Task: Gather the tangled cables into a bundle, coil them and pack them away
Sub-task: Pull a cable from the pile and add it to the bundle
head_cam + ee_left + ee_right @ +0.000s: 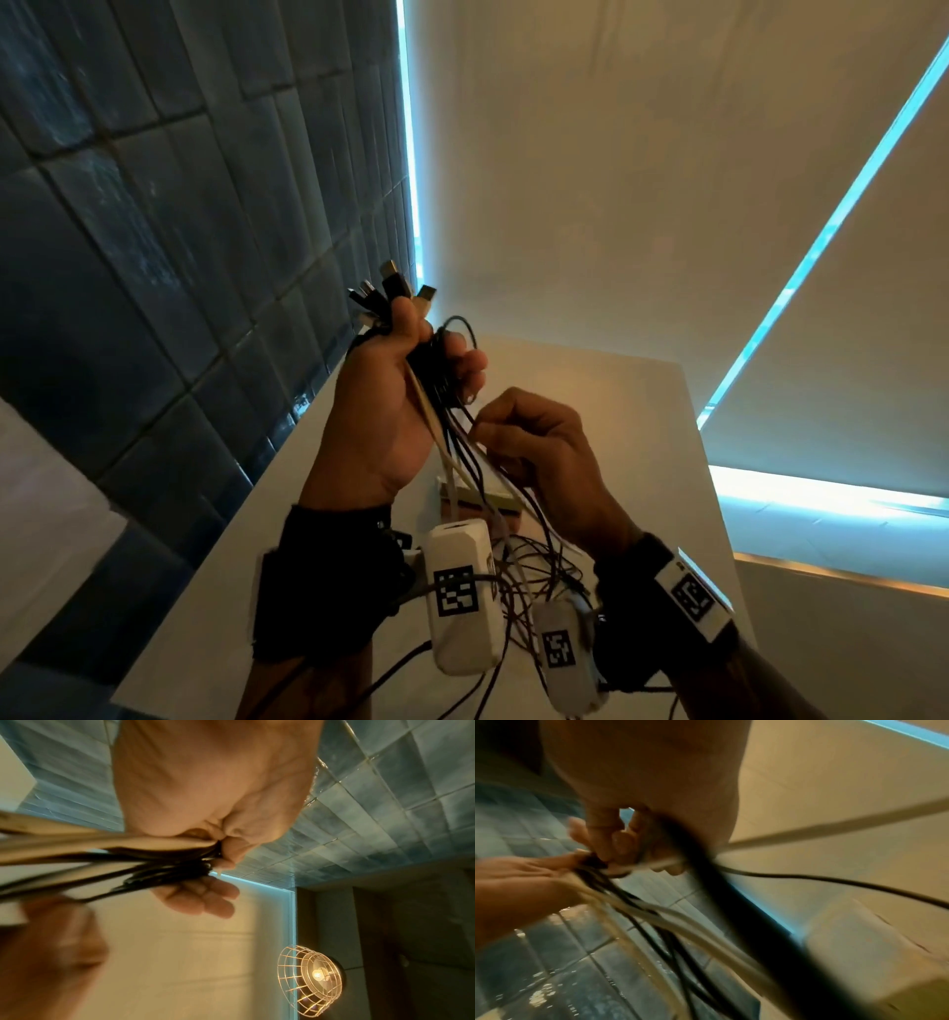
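Black and cream cables (pixel 452 437) are held as one bundle above the white desk (pixel 606 411), over its middle stretch. Their plug ends (pixel 393 288), several USB-type connectors, stand up out of the top of the left hand (pixel 390 411). Left grip: clenched round the upper part of the bundle, thumb across the front and fingers (pixel 464 367) wrapped over the dark strands; the left wrist view confirms strands (pixel 144 860) pressed between palm and curled fingers (pixel 205 898).

Below that fist the strands fan downward. The right hand (pixel 539 447) sits just beside and below the left, its fingertips closed on the hanging strands; the right wrist view, though blurred, shows a pale strand (pixel 654 865) and a thick dark strand (pixel 706 874) passing through the curled fingers (pixel 618 841). Right grip: grasping the cables. Which single strand it pinches cannot be told.

Loose lengths trail down to a tangle (pixel 539 575) lying toward the near edge of the desk, between the two forearms. A small pale box-like object (pixel 480 501) rests on the desk behind the hanging strands; its nature is unclear.

Both wrists carry black straps with white camera housings (pixel 462 591) bearing square printed markers. Dark glazed tiles (pixel 154 231) line the wall along the desk's left edge. Pale roller blinds (pixel 616 180) edged with blue light stand beyond its far edge. A wire-caged lamp (pixel 311 979) glows in the left wrist view.
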`<state>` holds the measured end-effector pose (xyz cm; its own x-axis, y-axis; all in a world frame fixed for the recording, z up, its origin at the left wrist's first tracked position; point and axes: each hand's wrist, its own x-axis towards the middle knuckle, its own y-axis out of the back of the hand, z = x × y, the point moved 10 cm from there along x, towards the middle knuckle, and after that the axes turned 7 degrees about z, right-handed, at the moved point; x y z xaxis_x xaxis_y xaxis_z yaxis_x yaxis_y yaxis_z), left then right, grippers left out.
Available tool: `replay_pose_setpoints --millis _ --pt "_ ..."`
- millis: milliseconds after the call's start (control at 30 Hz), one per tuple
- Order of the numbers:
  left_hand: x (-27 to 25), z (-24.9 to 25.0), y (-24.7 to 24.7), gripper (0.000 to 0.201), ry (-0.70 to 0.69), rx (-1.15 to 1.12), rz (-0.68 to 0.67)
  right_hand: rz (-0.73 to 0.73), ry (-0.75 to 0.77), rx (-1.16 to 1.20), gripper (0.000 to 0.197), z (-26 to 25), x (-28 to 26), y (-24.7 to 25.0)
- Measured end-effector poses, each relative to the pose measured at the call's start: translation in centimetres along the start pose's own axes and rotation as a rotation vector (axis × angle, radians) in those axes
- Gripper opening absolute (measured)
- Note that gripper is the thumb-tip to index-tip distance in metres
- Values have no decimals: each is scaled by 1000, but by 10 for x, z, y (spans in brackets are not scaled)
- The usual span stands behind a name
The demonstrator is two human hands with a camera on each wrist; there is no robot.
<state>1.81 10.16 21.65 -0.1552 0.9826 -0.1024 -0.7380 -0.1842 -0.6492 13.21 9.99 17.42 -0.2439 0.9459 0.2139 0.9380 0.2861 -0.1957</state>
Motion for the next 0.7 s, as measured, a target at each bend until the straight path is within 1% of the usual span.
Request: replay_pose_setpoints --millis 100,167,333,467,633,700 --pt "-1 13 -4 34 -57 -1 -45 55 -186 15 13 43 -3 19" --pt "-3 15 -5 33 -84 34 -61 59 -244 10 17 58 -7 24" --pt "-1 10 -7 35 -82 45 -66 36 -258 -11 18 66 -11 20" --pt "0 9 -4 37 -77 90 -55 39 -300 -79 14 92 -13 29" --pt "-1 12 -1 38 -94 134 -49 144 -370 -110 17 139 -14 59" --pt "1 13 3 37 -96 145 -35 190 -383 -231 20 162 -15 79"
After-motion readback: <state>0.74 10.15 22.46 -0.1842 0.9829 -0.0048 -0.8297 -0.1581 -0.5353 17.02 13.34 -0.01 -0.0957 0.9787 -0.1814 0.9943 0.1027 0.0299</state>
